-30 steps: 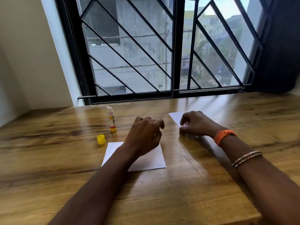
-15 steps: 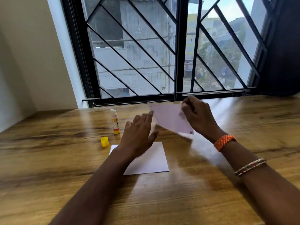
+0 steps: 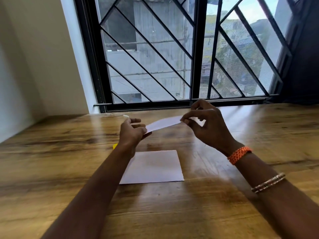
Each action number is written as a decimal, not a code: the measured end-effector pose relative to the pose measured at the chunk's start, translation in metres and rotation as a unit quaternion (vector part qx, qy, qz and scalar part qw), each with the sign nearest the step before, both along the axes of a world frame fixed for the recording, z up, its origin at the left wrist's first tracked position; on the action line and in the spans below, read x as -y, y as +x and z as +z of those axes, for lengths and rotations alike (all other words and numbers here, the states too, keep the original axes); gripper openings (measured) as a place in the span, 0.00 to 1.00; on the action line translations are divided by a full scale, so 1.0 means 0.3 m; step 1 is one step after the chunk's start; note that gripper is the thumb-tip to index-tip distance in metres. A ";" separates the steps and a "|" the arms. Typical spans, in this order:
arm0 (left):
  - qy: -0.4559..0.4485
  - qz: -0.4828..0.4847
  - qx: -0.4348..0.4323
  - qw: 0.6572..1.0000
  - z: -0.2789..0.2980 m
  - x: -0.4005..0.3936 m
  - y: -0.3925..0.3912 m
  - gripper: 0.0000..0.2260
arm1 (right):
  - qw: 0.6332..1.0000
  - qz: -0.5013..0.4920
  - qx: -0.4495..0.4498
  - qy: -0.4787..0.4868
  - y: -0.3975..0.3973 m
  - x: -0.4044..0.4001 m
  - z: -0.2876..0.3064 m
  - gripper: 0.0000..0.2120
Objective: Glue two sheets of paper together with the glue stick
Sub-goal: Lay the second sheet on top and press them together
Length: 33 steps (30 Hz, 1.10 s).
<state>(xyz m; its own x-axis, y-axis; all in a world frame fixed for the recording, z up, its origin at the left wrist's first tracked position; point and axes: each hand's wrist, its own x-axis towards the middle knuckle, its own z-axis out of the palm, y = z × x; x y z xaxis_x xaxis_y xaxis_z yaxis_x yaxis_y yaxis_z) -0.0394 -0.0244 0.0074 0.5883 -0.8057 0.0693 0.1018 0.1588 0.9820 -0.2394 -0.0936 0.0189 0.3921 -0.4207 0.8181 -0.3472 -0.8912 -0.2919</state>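
The fingers of the right hand were pinched together on the far right edge of a white sheet of paper, thumb and forefinger clamped on it while the other fingers curled loosely above. The fingers of the left hand were curled round the sheet's near left end, gripping it from that side. Held between both hands, the sheet hung in the air above the table, seen almost edge-on and tilted, its right end higher than its left. Below it and nearer the person, a second white sheet of paper lay flat on the wood, apart from the lifted one, with the left forearm crossing its left edge. A sliver of a yellow cap showed just beside the left wrist, mostly hidden by it. Just beyond the left hand a small whitish tip stood out, probably the glue stick, though the hand hid the rest and I could not tell for sure. The right wrist wore an orange braided band, and farther up the forearm sat thin beaded bangles. Behind the table stood a window with a black metal grille, and a pale wall ran along the left.
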 end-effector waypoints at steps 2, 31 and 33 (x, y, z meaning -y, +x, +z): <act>-0.016 0.021 0.028 0.999 0.003 -0.011 0.004 0.14 | 0.999 -0.018 -0.013 0.032 0.003 -0.010 -0.009 0.03; 0.157 0.021 0.220 0.962 -0.002 -0.354 0.117 0.13 | 0.822 0.056 0.040 0.566 0.021 -0.237 -0.039 0.06; 0.176 0.003 0.171 0.969 0.008 -0.357 0.118 0.14 | 0.823 0.054 0.040 0.564 0.021 -0.241 -0.036 0.06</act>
<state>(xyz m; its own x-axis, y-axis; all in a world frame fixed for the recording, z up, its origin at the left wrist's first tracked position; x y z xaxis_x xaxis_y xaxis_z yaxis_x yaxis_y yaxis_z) -0.0041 0.0828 0.0098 0.5843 -0.8114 -0.0168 -0.2393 -0.1920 0.9518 -0.2329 -0.0212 0.0080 0.4404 -0.8967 -0.0452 -0.2236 -0.0608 -0.9728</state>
